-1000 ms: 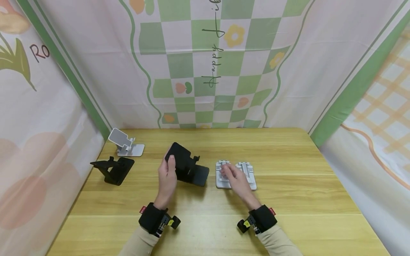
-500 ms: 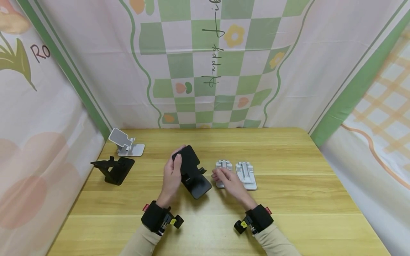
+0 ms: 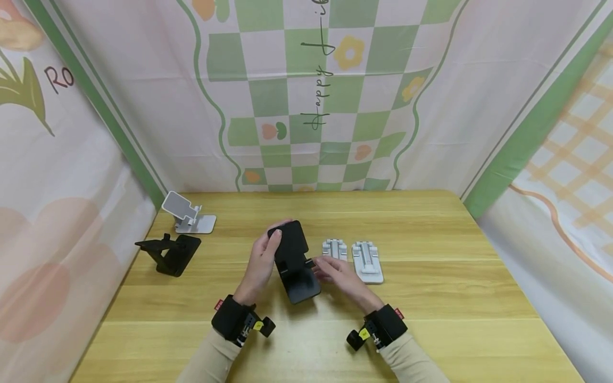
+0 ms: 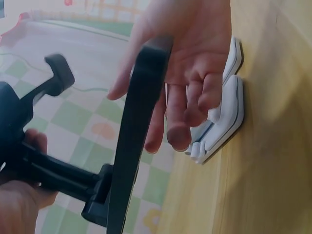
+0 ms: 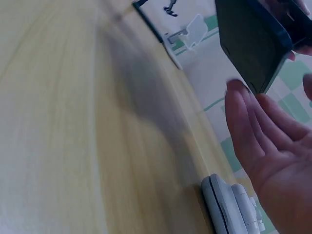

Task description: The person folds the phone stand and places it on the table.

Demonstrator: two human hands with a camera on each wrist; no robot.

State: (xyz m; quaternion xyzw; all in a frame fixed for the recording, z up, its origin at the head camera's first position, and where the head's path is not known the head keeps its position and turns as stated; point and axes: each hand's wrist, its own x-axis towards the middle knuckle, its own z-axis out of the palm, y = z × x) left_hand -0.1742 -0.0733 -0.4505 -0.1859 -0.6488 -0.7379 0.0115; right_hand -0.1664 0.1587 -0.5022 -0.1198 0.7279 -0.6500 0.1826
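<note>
My left hand [image 3: 260, 263] grips a black folding phone stand [image 3: 291, 246] by its upper plate, thumb across the front. The stand is unfolded and held above the table, its base plate [image 4: 139, 122] standing between the hands in the left wrist view. Beside the base, my right hand [image 3: 346, 280] has loosely extended fingers; in the right wrist view its fingertips [image 5: 237, 90] lie at the base's edge, and contact cannot be told for certain. Just behind that hand lie two folded white phone stands, one partly hidden [image 3: 334, 248] and one in full view [image 3: 367, 262].
At the table's left side stand an unfolded white phone stand [image 3: 195, 223] and an unfolded black phone stand [image 3: 177, 255]. The wooden table [image 3: 450, 298] meets patterned cloth [image 3: 325, 133] at the back and sides.
The left hand has moved right and turned the black phone stand so its base points down toward me. The right hand has drawn back from over the folded white stand toward the black one.
</note>
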